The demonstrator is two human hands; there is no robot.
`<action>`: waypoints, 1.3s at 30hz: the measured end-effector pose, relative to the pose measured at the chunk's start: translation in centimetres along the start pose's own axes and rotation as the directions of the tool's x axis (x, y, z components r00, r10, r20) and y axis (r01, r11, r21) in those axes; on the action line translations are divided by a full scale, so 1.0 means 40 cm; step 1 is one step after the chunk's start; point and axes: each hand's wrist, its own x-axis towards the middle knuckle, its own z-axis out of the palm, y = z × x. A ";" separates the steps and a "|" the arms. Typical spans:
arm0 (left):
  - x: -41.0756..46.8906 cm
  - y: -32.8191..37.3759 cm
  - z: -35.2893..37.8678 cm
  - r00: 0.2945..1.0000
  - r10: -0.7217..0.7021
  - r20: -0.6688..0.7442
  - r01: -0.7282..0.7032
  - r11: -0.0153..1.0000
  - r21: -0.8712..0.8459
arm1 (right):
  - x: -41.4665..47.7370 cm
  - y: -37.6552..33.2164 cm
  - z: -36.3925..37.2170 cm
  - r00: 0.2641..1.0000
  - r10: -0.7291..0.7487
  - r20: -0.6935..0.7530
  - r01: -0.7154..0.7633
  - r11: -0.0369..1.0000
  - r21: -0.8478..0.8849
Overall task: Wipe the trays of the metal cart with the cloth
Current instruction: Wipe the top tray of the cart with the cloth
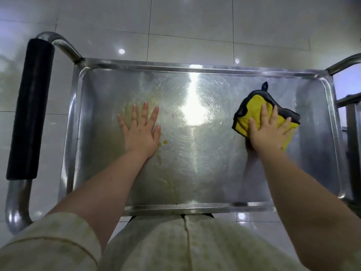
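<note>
As the cloth [252,106] lies toward the right end of the top tray [195,68], nearer the far edge than the near one, I log it as pinned under my right hand [269,133]; fingers spread straight, pressing and not curled round it.

Left hand [140,132]: flat on bare metal left of the tray's middle, fingers straight, holding nothing.

Governing relation: the tray's long axis runs left to right across my view; the yellowish smear [134,108] and a small yellow spot [165,142] lie by the left hand, well apart from the cloth; the left hand is nearer the dirt and the right hand has the cloth; I judge the next pass must travel leftward along that axis, with the left hand lifting clear.

Count:
- trays in view, one; any lower trays hidden beneath it
- cloths, one; yellow, dark-edged, with a hanging loop pointing at the far edge
- hands, two
- padded handle [31,108], one, beyond the left edge
- bare rail [343,63], one, at the far right corner
</note>
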 end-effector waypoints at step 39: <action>-0.001 0.009 -0.002 1.000 0.029 0.001 -0.029 1.000 -0.010 | -0.267 0.073 0.117 0.971 -0.238 0.031 0.240 0.964 -0.112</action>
